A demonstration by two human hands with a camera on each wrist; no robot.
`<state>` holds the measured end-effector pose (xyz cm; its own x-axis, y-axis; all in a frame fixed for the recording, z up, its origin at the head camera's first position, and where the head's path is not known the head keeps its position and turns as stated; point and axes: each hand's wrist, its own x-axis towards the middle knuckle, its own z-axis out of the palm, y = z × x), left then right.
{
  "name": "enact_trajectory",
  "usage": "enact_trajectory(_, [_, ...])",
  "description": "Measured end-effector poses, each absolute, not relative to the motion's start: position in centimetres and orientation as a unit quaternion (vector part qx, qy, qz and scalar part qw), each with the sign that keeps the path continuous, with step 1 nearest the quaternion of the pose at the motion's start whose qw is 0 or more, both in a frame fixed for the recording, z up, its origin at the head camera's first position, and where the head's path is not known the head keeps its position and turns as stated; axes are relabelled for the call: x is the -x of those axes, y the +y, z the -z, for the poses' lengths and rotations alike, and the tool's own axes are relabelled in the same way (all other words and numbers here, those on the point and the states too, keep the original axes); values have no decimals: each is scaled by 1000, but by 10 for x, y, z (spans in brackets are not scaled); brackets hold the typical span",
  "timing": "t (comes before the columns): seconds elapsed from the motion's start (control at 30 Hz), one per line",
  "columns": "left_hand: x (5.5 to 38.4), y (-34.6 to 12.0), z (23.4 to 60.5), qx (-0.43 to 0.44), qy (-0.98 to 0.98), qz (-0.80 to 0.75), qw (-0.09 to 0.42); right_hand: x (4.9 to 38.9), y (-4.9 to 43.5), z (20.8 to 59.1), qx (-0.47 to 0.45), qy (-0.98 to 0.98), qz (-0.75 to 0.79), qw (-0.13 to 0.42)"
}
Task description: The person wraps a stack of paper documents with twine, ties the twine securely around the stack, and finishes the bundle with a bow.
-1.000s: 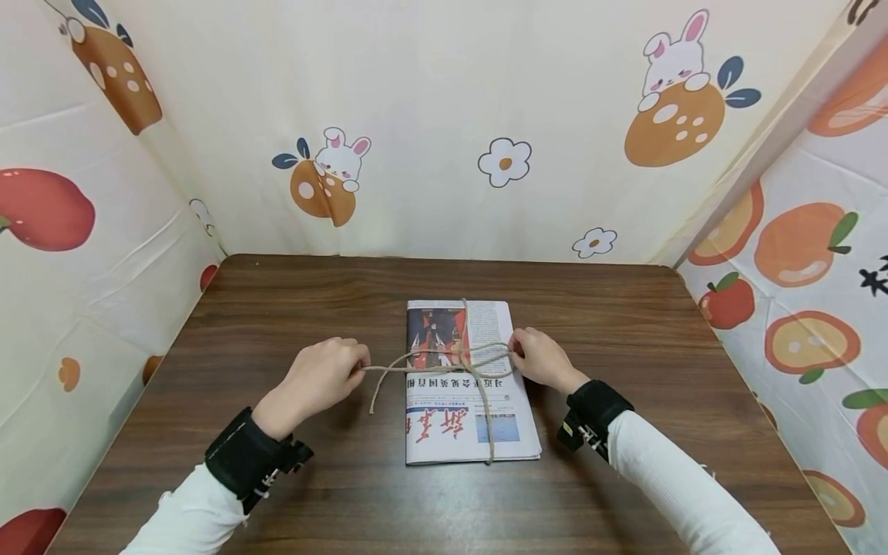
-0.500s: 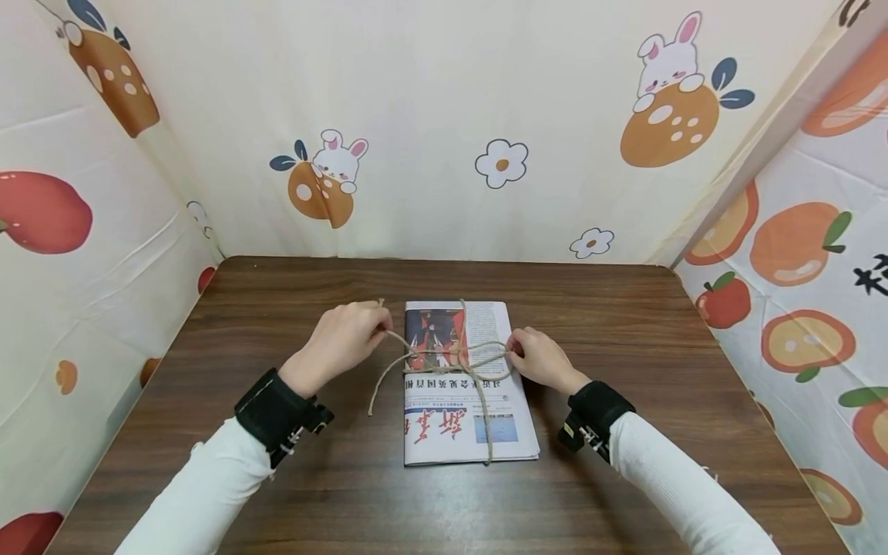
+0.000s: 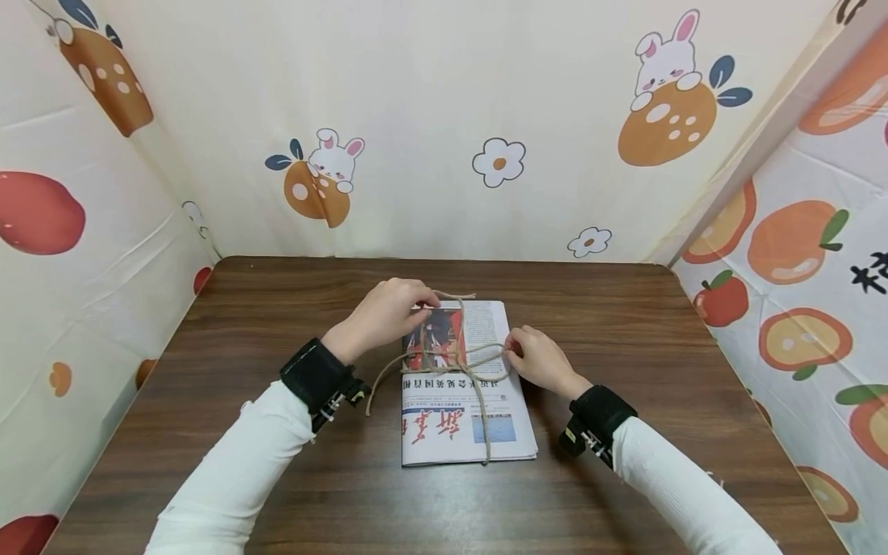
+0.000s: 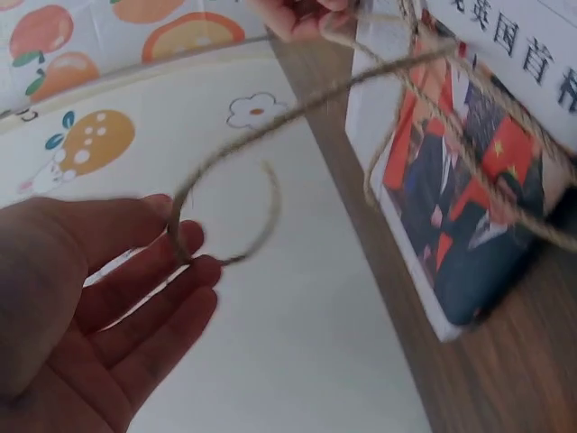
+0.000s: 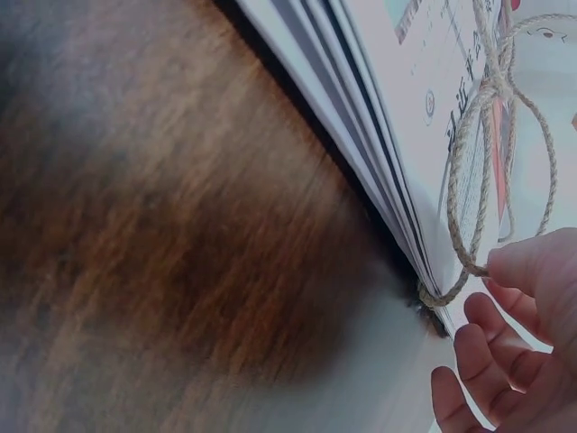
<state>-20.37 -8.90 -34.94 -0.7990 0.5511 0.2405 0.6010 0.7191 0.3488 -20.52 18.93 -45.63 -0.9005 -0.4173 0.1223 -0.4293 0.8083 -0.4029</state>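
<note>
A folded newspaper stack (image 3: 465, 393) lies in the middle of the brown table (image 3: 264, 324), bound crosswise with jute twine (image 3: 463, 356). My left hand (image 3: 395, 310) hovers over the stack's far left corner and holds a free end of the twine; in the left wrist view that end curls round the fingertips (image 4: 185, 253) of the left hand (image 4: 108, 316). My right hand (image 3: 534, 358) rests at the stack's right edge and pinches a loop of the twine. In the right wrist view the loop (image 5: 460, 180) runs over the newspaper (image 5: 397, 117) into the right hand (image 5: 518, 298).
Cloth walls (image 3: 444, 116) printed with rabbits, flowers and fruit close the table in at the back, left and right. Another loose twine tail (image 3: 375, 389) trails onto the wood left of the stack. Bare tabletop lies all around the newspaper.
My left hand has moved forward and right, from beside the stack's left edge to over its far left corner, drawing the twine end along. The right hand has stayed put.
</note>
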Motion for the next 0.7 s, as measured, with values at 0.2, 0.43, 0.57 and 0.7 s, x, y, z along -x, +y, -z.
enact_trajectory(0.2, [217, -72, 359, 318, -913, 242, 80, 202, 190, 456, -227, -947, -224, 29])
enact_trajectory(0.43, [237, -50, 371, 314, -917, 233, 76, 198, 190, 453, -220, -946, -236, 40])
enact_trajectory(0.57, [247, -38, 377, 307, -923, 226, 55, 196, 190, 451, -220, -945, -239, 46])
enact_trajectory(0.7, [253, -27, 380, 297, -930, 215, 35, 195, 190, 449, -229, -942, -239, 54])
